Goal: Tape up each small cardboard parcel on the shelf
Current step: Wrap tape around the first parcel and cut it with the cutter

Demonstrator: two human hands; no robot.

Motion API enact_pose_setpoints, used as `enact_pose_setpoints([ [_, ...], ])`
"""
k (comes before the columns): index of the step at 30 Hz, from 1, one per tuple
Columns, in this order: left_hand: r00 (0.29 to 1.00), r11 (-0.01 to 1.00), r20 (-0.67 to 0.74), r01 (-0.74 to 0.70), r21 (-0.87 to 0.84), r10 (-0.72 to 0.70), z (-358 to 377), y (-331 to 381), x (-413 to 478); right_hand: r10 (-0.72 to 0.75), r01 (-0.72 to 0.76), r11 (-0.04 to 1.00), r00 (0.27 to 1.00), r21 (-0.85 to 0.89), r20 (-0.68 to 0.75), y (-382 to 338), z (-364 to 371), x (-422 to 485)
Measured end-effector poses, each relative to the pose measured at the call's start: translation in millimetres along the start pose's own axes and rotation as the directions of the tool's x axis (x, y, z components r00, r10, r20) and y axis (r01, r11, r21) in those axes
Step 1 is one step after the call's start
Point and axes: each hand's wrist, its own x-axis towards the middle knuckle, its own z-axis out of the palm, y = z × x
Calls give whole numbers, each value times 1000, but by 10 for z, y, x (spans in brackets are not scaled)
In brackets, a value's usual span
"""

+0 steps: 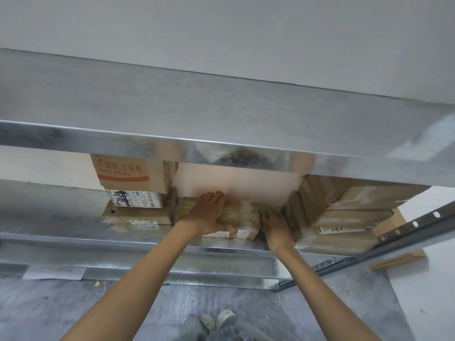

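- A galvanised metal shelf [73, 232] runs along a pale wall [234, 185], with an upper shelf [221, 114] overhanging it.
- The left grip [208, 212], a bare hand, lies across the top of a small cardboard parcel [242, 212], fingers spread flat toward the wall and thumb hooked round the near front edge.
- The right grip [277, 228] is set against the parcel's right end. Its fingertips are in shadow there, so how far they close cannot be told.
- The parcel, glossy with tape, sits on the shelf in the gap between two stacks.
- Touching its left side, a red-printed box [128, 173] rests on a labelled box [133, 205].
- To its right stands a stack of taped cartons [344, 212], just beside the right grip.
- Below, the person's pale shoes [218, 321] stand on a scuffed grey floor [73, 311].
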Motion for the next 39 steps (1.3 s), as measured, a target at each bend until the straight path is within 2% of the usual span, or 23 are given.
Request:
enact_pose_setpoints([
  [2, 999, 999, 40, 30, 29, -31, 56, -28, -54, -74, 76, 996, 996, 40, -54, 27, -20, -73],
  [4, 999, 996, 30, 34, 84, -36, 139, -45, -78, -167, 188, 979, 960, 76, -225, -11, -110, -242],
  [5, 999, 994, 7, 35, 99, -36, 183, -55, -69, -250, 266, 964, 928, 20, -278, -52, -136, -341],
  [6, 999, 993, -16, 42, 108, -40, 220, -65, -59, -361, 351, 932, 892, -85, -271, -93, -128, -455],
  [8, 997, 993, -59, 57, 105, -51, 269, -83, -41, -502, 453, 844, 856, -287, -126, -168, -7, -673],
  [10, 995, 994, -93, 51, 92, -43, 277, -77, -48, -495, 460, 794, 869, -398, 17, -189, 136, -798],
  [12, 993, 998, -118, 37, 59, -29, 267, -55, -55, -477, 441, 785, 878, -435, 28, -198, 185, -794],
  [14, 991, 999, -132, 30, 27, -26, 251, -41, -62, -514, 466, 778, 858, -421, -1, -259, 147, -691],
  [16, 989, 999, -144, 31, 21, -28, 265, -47, -56, -485, 457, 786, 874, -417, 43, -348, 78, -521],
  [19, 988, 999, -150, 39, -8, -39, 279, -54, -70, -451, 474, 777, 878, -414, 160, -475, -40, -219],
  [21, 987, 999, -157, 39, -12, -41, 275, -44, -91, -373, 487, 787, 865, -379, 337, -598, -170, -6],
  [23, 980, 999, -198, 22, -25, -26, 269, -19, -116, -330, 484, 793, 851, -370, 408, -704, -302, 116],
  [26, 965, 999, -262, -21, -44, 8, 264, 13, -153, -407, 516, 775, 850, -366, 336, -700, -360, 17],
  [28, 951, 999, -308, -49, -19, 41, 258, 54, -189, -483, 522, 756, 852, -394, 202, -574, -284, -163],
  [30, 946, 998, -320, -59, 14, 60, 206, 105, -199, -503, 488, 783, 862, -387, 70, -468, -183, -323],
  [32, 965, 999, -259, -29, 17, 32, 118, 157, -179, -472, 442, 812, 881, -380, 17, -426, -78, -435],
  [35, 998, 993, -4, 56, 106, -56, -26, 217, -97, -421, 370, 818, 907, -440, -21, -369, 74, -562],
  [37, 984, 981, 137, 93, 170, -117, -53, 224, -56, -408, 361, 812, 913, -458, -5, -329, 138, -673],
  [39, 968, 972, 208, 98, 216, -143, -46, 214, -39, -425, 375, 813, 905, -445, -13, -267, 196, -789],
])
